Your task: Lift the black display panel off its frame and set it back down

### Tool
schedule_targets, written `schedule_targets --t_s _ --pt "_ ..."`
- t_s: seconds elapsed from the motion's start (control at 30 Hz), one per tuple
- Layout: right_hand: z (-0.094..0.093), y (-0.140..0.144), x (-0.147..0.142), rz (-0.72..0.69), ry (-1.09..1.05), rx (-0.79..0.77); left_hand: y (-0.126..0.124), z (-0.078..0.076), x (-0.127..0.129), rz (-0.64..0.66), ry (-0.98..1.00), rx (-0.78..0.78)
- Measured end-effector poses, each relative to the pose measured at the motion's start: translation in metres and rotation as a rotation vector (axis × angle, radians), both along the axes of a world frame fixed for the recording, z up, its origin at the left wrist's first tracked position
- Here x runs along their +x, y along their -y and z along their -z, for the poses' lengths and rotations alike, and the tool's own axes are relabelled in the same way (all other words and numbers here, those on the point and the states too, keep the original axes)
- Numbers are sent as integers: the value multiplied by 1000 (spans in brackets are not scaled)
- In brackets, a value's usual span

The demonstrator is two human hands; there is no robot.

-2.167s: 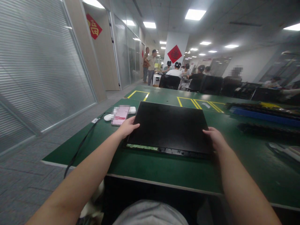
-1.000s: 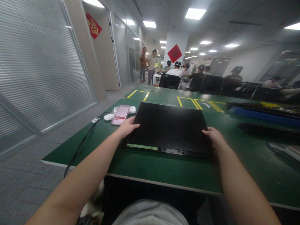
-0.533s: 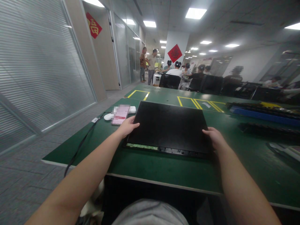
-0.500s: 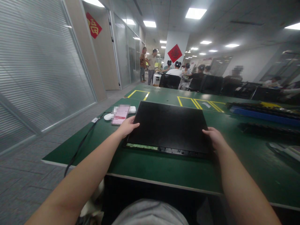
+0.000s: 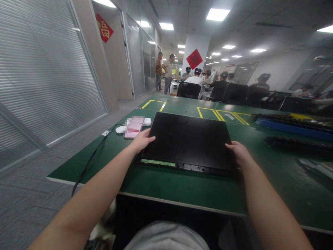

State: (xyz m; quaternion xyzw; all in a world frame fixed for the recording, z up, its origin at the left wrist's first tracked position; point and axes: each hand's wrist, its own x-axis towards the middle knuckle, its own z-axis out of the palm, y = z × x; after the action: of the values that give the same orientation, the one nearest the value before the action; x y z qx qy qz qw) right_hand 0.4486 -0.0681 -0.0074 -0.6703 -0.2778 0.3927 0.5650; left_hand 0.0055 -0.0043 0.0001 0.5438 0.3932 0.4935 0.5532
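A flat black display panel (image 5: pixel 187 139) lies on the green table (image 5: pixel 182 187) in front of me, with a strip of circuit board showing along its near edge. My left hand (image 5: pixel 142 140) grips the panel's left edge near the front corner. My right hand (image 5: pixel 239 153) holds the right edge near the front corner, fingers over the top.
A pink phone (image 5: pixel 134 127) and a white mouse (image 5: pixel 120 130) lie left of the panel, with a black cable (image 5: pixel 90 160) running off the table. Blue and black trays (image 5: pixel 291 125) sit at the right. Seated people (image 5: pixel 197 81) and chairs are beyond the table.
Both hands stay on the panel's side edges. The panel's far edge looks lifted very slightly; otherwise nothing has visibly moved.
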Motion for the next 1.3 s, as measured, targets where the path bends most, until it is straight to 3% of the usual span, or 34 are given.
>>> schedule_targets --t_s 1.3 --pt "7 -2 7 -19 50 48 -3 3 0 20 66 -3"
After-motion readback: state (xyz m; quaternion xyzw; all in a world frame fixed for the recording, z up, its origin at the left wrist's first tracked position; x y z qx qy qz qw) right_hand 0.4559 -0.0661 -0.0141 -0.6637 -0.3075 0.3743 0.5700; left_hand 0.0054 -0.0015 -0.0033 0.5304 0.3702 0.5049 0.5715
